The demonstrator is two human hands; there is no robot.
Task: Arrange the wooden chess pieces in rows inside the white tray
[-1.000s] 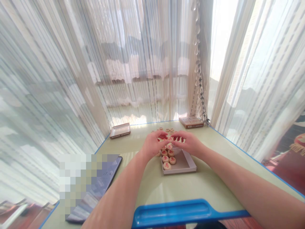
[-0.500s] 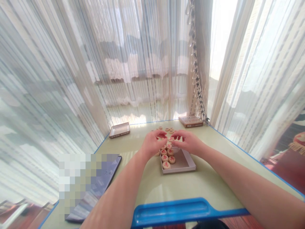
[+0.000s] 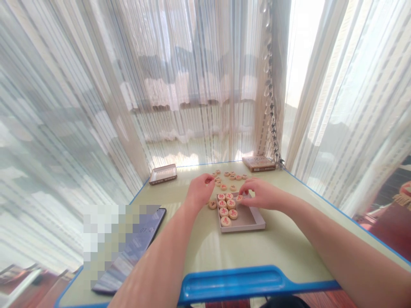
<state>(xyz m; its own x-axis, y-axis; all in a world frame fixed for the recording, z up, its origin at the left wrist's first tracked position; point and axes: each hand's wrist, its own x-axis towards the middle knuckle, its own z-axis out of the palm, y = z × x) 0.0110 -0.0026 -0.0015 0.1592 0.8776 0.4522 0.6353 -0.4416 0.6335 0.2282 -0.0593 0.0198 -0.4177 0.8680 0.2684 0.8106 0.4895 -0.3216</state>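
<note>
The right hand (image 3: 261, 194) pinches a round wooden game piece (image 3: 239, 198) between its fingertips, just above the far edge of the shallow grey box (image 3: 250, 220). The left hand (image 3: 199, 191) is curled loosely over the table (image 3: 224, 252) beside the box; whether it holds a piece cannot be told. Two rows of pieces (image 3: 227, 208) lie in the box, and loose pieces (image 3: 229, 176) are scattered beyond. A phone (image 3: 138, 246) lies to the left.

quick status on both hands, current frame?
Left hand: fingers curled over the loose round wooden game pieces on the table; grip contents cannot be told.
Right hand: pinching one round wooden piece with red marking over the shallow cardboard box.
</note>
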